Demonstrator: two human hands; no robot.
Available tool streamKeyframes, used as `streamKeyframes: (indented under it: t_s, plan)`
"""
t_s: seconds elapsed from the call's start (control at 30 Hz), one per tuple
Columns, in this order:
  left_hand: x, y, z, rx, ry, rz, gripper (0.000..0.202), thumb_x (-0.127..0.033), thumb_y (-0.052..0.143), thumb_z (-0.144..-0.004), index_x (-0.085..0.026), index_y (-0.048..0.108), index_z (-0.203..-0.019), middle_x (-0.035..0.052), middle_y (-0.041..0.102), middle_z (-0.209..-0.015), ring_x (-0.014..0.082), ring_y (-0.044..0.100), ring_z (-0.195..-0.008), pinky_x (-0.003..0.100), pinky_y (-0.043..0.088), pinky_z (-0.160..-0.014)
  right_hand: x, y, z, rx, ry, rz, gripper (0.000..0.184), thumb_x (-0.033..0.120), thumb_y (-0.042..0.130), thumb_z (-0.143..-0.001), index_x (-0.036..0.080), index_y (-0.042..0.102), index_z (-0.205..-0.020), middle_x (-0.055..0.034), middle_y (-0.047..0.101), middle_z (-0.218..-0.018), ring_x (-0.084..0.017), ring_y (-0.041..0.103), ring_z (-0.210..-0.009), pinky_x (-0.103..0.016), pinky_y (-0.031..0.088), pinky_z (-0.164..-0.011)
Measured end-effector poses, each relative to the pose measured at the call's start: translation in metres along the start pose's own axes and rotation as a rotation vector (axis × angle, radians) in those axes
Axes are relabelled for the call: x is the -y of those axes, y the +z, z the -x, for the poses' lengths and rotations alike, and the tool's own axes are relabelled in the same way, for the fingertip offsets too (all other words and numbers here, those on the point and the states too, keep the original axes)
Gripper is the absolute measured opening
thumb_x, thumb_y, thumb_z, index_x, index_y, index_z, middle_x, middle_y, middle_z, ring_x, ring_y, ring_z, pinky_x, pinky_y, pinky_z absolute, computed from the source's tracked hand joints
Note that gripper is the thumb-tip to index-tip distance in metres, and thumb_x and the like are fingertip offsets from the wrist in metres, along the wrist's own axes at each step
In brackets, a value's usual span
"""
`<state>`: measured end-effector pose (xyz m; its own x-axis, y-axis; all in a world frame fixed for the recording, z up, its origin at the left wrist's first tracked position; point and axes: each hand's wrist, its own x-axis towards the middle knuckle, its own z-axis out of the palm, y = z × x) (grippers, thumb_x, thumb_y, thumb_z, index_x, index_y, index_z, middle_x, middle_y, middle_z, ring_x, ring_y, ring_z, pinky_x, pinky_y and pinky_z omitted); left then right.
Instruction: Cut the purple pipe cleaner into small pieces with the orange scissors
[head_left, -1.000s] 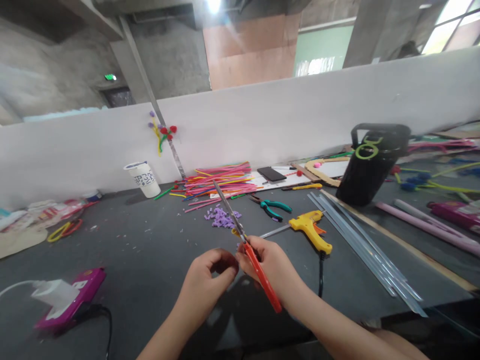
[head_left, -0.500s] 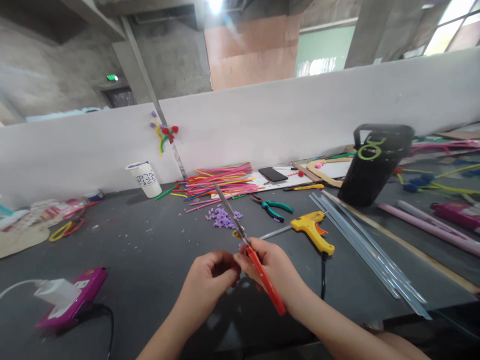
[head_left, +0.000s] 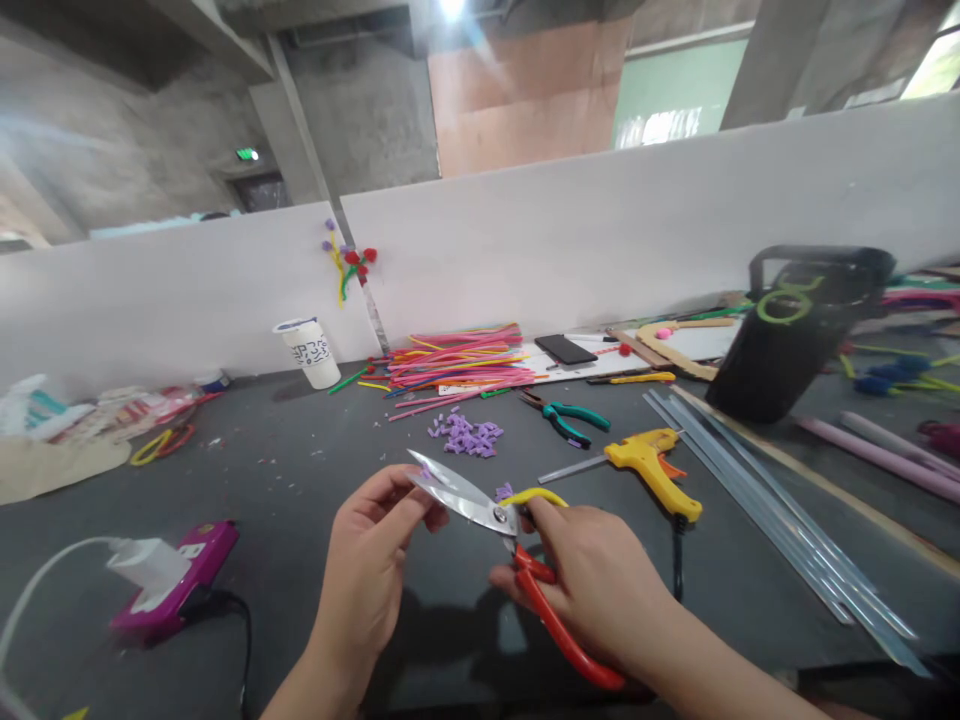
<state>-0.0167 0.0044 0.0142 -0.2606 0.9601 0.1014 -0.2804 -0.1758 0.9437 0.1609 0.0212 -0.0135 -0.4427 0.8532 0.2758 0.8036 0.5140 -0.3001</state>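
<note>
Scissors parted around a small purple piece at the left fingertips

Right hand [head_left: 600,570] gripped the scissors [head_left: 457,495], one handle yellow, one red; handles spread, blades parted. Left hand [head_left: 367,560] was closed in a pinch near the blade tips, apparently on a purple piece [head_left: 426,471] that showed between the blades; how much it held was hidden behind fingers and steel. Both hands were above the near part of the desk [head_left: 292,540].

Step in hand, judged from the pose: lining up a snip, blades not yet shut. Next move called for holding the piece steady, fingertips off the cutting edges, then squeezing the handles.

A heap of purple bits [head_left: 471,435] lay just beyond the scissors; a few more showed by the pivot. Teal pliers [head_left: 570,420] and a yellow glue gun [head_left: 649,465] lay to the right of the heap, and a bundle of pink and yellow stems [head_left: 457,358] lay behind it.
</note>
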Motion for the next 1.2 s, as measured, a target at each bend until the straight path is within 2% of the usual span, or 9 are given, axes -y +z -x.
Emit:
streamKeyframes:
  t_s: [0.13, 0.5, 0.7, 1.2]
  plan:
    - [-0.0005, 0.0006, 0.0002, -0.029, 0.022, 0.034, 0.005, -0.018, 0.065, -0.066, -0.016, 0.065, -0.070, -0.0013, 0.061, -0.063, 0.0077, 0.053, -0.055, 0.018, 0.042, -0.054, -0.0011, 0.0021, -0.0003, -0.014, -0.029, 0.059, 0.036, 0.054, 0.043, -0.076, 0.018, 0.051, -0.076, -0.0048, 0.061, -0.064, -0.021, 0.056, -0.058, -0.027, 0.028, -0.053]
    - [-0.0013, -0.0007, -0.0005, -0.003, 0.032, 0.022, 0.002, -0.018, 0.064, -0.068, -0.016, 0.064, -0.068, -0.0019, 0.060, -0.061, 0.0081, 0.052, -0.055, 0.018, 0.041, -0.055, -0.0004, 0.0047, -0.0011, -0.131, -0.111, 0.124, 0.046, 0.059, 0.035, -0.079, 0.017, 0.053, -0.074, -0.0045, 0.059, -0.057, -0.018, 0.056, -0.052, -0.027, 0.028, -0.050]
    - [0.0000, -0.0004, -0.0005, -0.019, 0.031, 0.022, 0.004, -0.020, 0.064, -0.068, -0.015, 0.064, -0.068, -0.0016, 0.060, -0.062, 0.0078, 0.051, -0.055, 0.018, 0.041, -0.054, -0.0014, 0.0058, -0.0021, -0.196, -0.137, 0.169, 0.042, 0.053, 0.035, -0.082, 0.017, 0.052, -0.070, -0.0050, 0.059, -0.055, -0.017, 0.055, -0.050, -0.026, 0.027, -0.050]
    - [-0.0002, -0.0011, -0.0019, -0.032, 0.026, 0.024, 0.007, -0.020, 0.066, -0.066, -0.014, 0.064, -0.067, -0.0009, 0.059, -0.060, 0.0082, 0.052, -0.055, 0.019, 0.042, -0.055, 0.0018, 0.0085, -0.0017, -0.135, -0.122, 0.155, 0.041, 0.053, 0.034, -0.082, 0.018, 0.050, -0.070, -0.0037, 0.060, -0.054, -0.017, 0.056, -0.049, -0.026, 0.025, -0.048]
